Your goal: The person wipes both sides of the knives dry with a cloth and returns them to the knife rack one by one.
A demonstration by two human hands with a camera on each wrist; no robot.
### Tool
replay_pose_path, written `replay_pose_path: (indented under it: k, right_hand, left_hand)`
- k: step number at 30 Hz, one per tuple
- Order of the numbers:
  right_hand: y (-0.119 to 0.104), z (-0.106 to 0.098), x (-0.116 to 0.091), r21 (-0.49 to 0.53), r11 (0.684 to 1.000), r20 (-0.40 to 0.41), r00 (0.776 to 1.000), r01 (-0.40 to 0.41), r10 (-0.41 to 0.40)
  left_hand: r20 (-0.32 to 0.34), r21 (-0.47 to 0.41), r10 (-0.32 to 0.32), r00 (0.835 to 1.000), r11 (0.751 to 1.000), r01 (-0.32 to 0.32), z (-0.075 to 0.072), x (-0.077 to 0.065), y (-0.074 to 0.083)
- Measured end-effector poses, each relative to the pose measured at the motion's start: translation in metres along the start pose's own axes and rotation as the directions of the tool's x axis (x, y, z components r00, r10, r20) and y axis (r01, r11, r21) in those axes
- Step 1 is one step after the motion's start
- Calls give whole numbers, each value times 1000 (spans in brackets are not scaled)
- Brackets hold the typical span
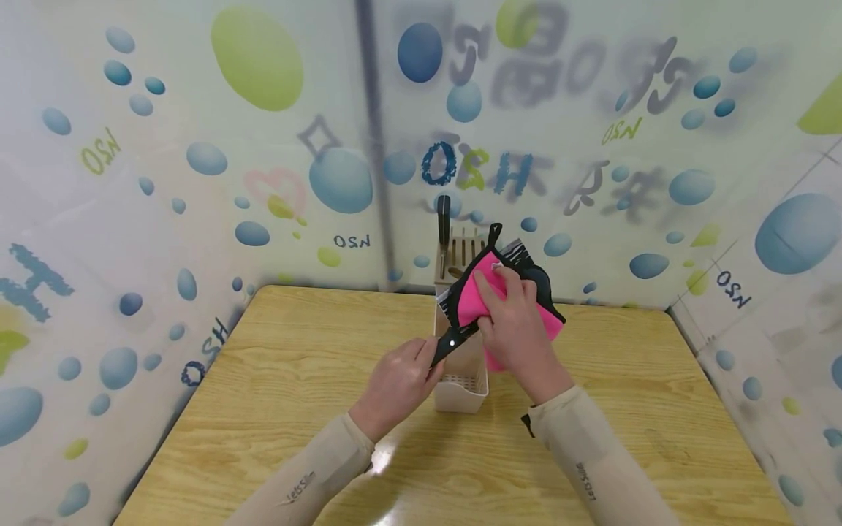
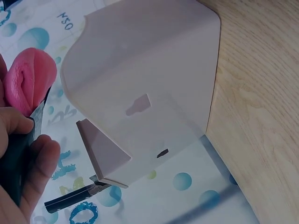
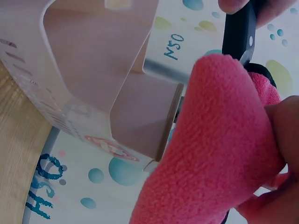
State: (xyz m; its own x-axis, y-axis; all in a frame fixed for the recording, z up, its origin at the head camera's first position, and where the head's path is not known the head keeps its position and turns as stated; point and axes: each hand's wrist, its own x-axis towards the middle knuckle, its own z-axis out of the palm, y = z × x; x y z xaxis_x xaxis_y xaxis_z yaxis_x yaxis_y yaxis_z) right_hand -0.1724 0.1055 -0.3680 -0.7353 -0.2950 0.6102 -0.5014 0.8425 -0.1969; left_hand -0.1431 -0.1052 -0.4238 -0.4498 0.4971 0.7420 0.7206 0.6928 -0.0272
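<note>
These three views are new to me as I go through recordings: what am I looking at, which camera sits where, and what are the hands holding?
No machine here: a person works with two bare hands. The wide picture comes from a camera on the person's head, looking down at a wooden table boxed in by walls printed with blue bubbles. The other two pictures come from cameras strapped to each wrist, so they show things very close and tilted.

On the table stands a white plastic holder; behind it is a wooden knife block with one dark handle sticking up.

The left hand grips the black handle of a knife. The right hand presses a pink cloth with black edging around the blade, which is hidden under it. In the right wrist view the cloth fills most of the picture.
</note>
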Motion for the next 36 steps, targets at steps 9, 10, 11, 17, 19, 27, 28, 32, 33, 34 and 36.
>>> replay_pose_path:
  k: [9,10,11,17,19,27,28,32,33,34,36]
  right_hand:
    - [-16,3,1,4,1000,27,1000,-3,3]
    - [-17,3,1,2,1000,24,1000,5,-5]
    - [-17,4,1,1,1000,19,1000,11,-11]
    - [-21,5,3,-12,1000,-18,1000,11,-11]
    - [-22,5,4,-24,1000,-28,1000,4,-4]
    - [-25,7,7,-30,999,-83,996,-20,17]
    - [-25,8,7,-22,1000,-94,995,-22,19]
    - [-24,8,8,-3,999,-130,991,-33,32]
    - [-24,8,8,3,999,-139,990,-35,35]
    - [-23,8,8,7,999,-146,989,-37,38]
    - [-22,8,8,11,999,-158,986,-41,43]
  left_hand:
    - [9,12,15,1000,1000,-15,2,-2,1]
    - [11,16,18,1000,1000,-18,2,-2,1]
    - [10,18,21,1000,1000,-21,2,-2,1]
    - [-3,33,39,999,999,-39,2,-2,2]
    - [-4,38,44,999,998,-44,2,-2,3]
    - [6,68,57,998,996,-58,3,-1,6]
    - [4,71,60,998,996,-60,3,-1,6]
    - [-4,74,66,998,995,-66,2,1,7]
    - [-5,71,66,998,995,-65,2,1,7]
    - [-6,70,66,998,995,-66,2,1,7]
    - [-8,69,65,998,996,-64,2,1,7]
